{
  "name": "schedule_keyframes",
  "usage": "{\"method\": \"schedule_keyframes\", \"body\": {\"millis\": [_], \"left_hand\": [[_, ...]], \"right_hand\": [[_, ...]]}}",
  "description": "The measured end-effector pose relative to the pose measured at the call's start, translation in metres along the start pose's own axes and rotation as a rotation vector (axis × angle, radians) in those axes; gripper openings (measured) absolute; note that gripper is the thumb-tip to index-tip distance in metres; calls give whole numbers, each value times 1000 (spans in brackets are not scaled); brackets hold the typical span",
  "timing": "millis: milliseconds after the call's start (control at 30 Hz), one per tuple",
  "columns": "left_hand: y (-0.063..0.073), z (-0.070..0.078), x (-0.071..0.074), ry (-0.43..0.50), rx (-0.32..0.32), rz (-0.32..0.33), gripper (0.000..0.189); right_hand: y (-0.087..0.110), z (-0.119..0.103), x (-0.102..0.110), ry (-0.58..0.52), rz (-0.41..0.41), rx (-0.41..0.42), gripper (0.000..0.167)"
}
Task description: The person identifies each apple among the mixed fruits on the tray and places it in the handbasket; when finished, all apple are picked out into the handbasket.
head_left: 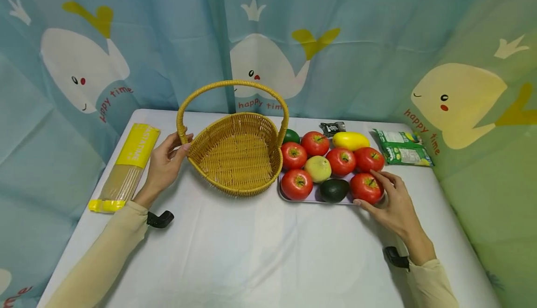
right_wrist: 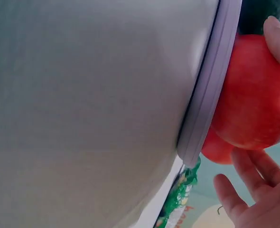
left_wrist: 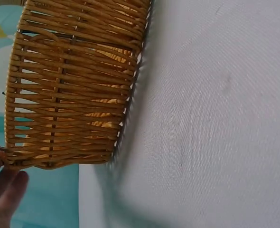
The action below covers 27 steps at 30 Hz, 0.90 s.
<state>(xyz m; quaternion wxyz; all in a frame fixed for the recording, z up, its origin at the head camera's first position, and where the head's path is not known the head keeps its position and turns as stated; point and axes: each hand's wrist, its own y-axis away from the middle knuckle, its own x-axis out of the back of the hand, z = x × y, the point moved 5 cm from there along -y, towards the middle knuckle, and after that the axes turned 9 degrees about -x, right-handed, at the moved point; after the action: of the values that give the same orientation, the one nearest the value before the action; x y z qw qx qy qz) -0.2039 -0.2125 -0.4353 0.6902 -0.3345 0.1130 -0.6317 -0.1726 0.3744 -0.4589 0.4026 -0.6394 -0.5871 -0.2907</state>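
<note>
A golden wicker basket (head_left: 237,159) with a tall arched handle stands on the table, nothing inside it. At the foot of the handle on the basket's left side, my left hand (head_left: 167,162) pinches the rim between thumb and fingers. To the right, a pale purple tray (right_wrist: 211,80) carries several red apples, a yellow-green round fruit (head_left: 318,168), a dark avocado (head_left: 334,190) and a yellow mango (head_left: 351,140). My right hand (head_left: 396,203) grips the apple (head_left: 367,188) at the tray's front right corner, thumb on its near side and fingers on its far side.
A yellow-ended pack of noodles (head_left: 127,168) lies at the table's left edge. Behind the tray is a small black packet (head_left: 333,128). A green snack bag (head_left: 403,147) lies at the back right. A patterned curtain (head_left: 168,42) surrounds the white table (head_left: 235,252).
</note>
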Motion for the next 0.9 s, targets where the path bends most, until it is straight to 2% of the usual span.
{"method": "schedule_keyframes", "body": {"millis": [200, 367, 567, 733, 900], "left_hand": [[-4, 4, 1, 27, -40, 100, 39], [-8, 9, 1, 74, -59, 155, 40], [-11, 11, 1, 77, -71, 179, 35], [-13, 12, 2, 49, -88, 180, 36], [-14, 13, 3, 1, -107, 181, 37]], "right_hand": [[1, -6, 3, -41, 48, 48, 90], [0, -8, 7, -32, 40, 29, 90], [0, -9, 11, -66, 28, -18, 88], [0, -8, 19, -190, 29, -39, 89], [-2, -9, 27, -270, 12, -58, 88]]}}
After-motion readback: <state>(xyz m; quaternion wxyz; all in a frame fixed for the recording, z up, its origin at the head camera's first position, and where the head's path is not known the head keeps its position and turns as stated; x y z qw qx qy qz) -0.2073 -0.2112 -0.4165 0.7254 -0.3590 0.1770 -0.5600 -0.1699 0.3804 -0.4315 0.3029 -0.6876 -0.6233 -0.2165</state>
